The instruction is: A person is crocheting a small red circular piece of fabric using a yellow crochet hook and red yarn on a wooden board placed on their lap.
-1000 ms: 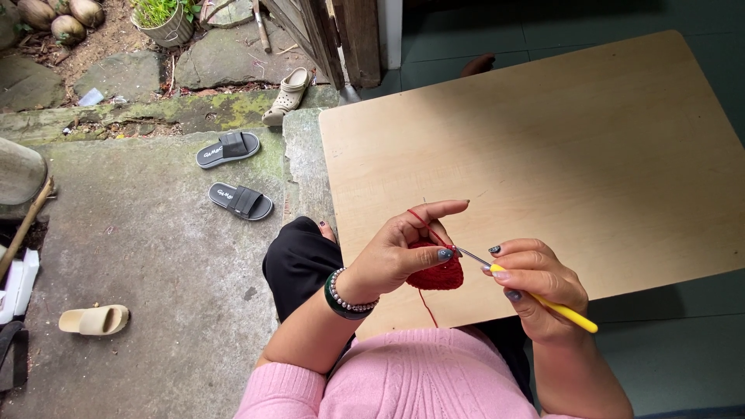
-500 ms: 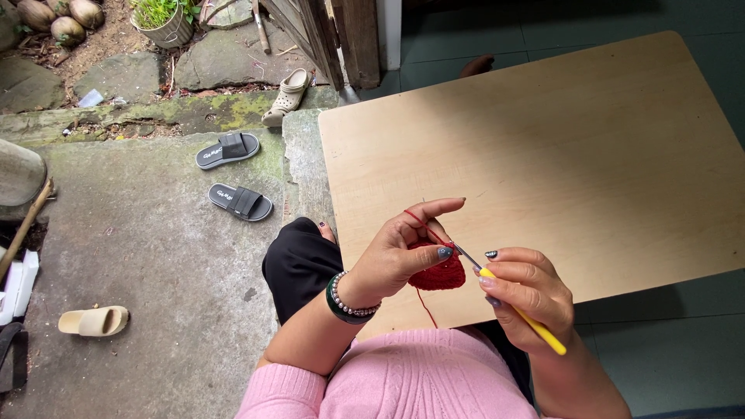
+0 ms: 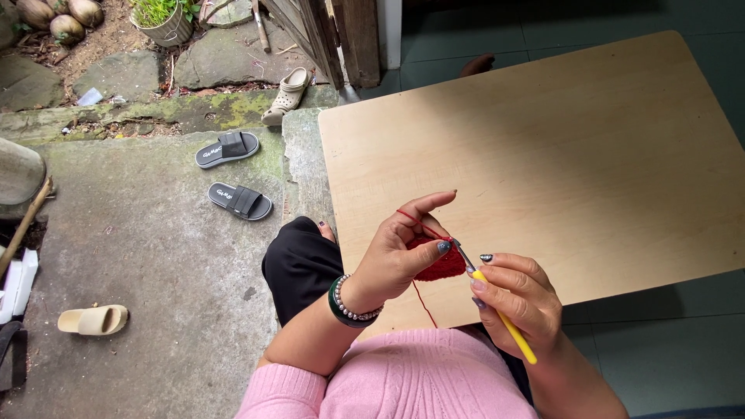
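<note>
Both of my hands are closed on the work, just above the near edge of the wooden table (image 3: 559, 155). My left hand (image 3: 400, 260) pinches the small red crochet piece (image 3: 441, 265) between thumb and middle fingers, with the forefinger raised and the red yarn (image 3: 411, 219) running taut over it; a loose tail of the same yarn hangs down from the piece toward my pink sweater (image 3: 419, 380). My right hand (image 3: 516, 299) is wrapped around the yellow-handled crochet hook (image 3: 500, 314), whose grey metal tip meets the right edge of the red piece. Compared with half a second ago, the hook handle has swung: it now slopes more steeply down toward my body instead of lying out to the right, and my right hand has dropped a little closer to the table's near edge. The left hand and the red piece have hardly moved. I judge that the swing means the hook is turning through a loop, so one stitch is in the making and the piece is growing slowly. Left of the table, on the concrete floor, lie two black sandals (image 3: 233, 174) and a beige sandal (image 3: 93, 319).
</note>
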